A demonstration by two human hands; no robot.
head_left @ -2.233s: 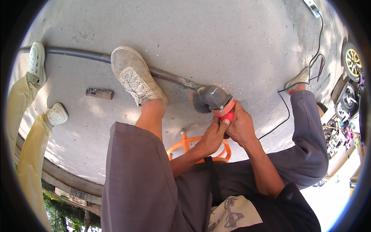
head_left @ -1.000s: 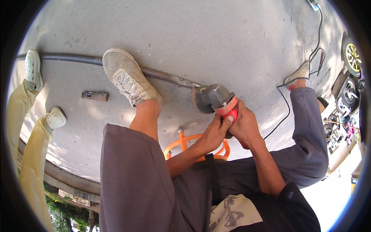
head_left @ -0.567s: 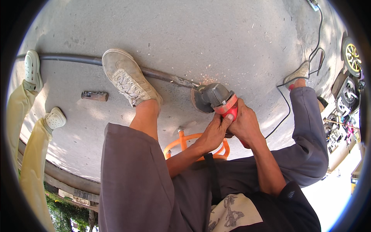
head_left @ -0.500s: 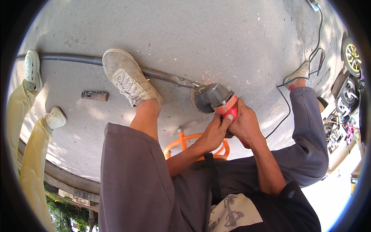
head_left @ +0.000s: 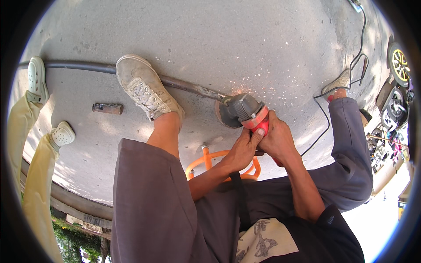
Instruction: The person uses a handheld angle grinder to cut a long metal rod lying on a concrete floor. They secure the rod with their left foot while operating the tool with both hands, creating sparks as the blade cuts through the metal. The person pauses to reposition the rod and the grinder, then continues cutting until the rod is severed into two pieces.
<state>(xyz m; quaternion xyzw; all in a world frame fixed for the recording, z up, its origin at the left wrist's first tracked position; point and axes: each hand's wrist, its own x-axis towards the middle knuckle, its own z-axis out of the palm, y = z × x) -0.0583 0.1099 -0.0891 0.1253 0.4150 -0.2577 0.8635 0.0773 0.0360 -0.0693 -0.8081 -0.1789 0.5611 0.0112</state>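
Both my hands are wrapped around the red body of an angle grinder with a dark grey head. My left hand grips it from the left, thumb on the red casing. Behind it and to the right, my right hand closes round the body too. The grinder's disc meets the right end of a long dark metal pipe, and sparks fly up and to the right from there. My left shoe rests on the pipe, pressing it to the ground. The rear of the grinder is partly hidden by my hands.
A short pipe piece lies left of my shoe. Below my hands is an orange tubular frame. A black cable winds past my right shoe. Another person's pale clogs stand at the left. Motorbike wheels are at the far right.
More sparks now spray up and spread wider from the cut. The grinder and both hands have barely shifted; the pipe and my feet are in the same place.
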